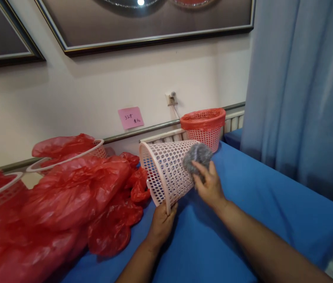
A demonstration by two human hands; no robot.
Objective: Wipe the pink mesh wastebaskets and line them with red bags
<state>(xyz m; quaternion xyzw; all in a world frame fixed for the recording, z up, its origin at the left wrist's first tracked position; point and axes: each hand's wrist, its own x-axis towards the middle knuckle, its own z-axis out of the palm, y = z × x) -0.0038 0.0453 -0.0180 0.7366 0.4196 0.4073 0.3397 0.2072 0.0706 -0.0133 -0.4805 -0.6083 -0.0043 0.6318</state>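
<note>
A pale pink perforated wastebasket point(172, 167) is tipped on its side over the blue-covered surface, its mouth facing left. My left hand point(162, 224) grips its rim from below, thumb and fingers closed on the edge. In my right hand point(210, 184) is a fuzzy grey cloth point(197, 157), pressed against the outside near the basket's base. Part of the cloth hides the base. Crumpled red plastic bags point(74, 196) lie in a heap to the left of the basket.
Behind stands another basket point(203, 135) lined with a red bag. Two more baskets with red bags, one a white-rimmed basket point(95, 149), sit at the left. A radiator point(166, 136) and wall rail run behind; a blue curtain point(296, 86) hangs right. The blue bed point(272, 204) extends right.
</note>
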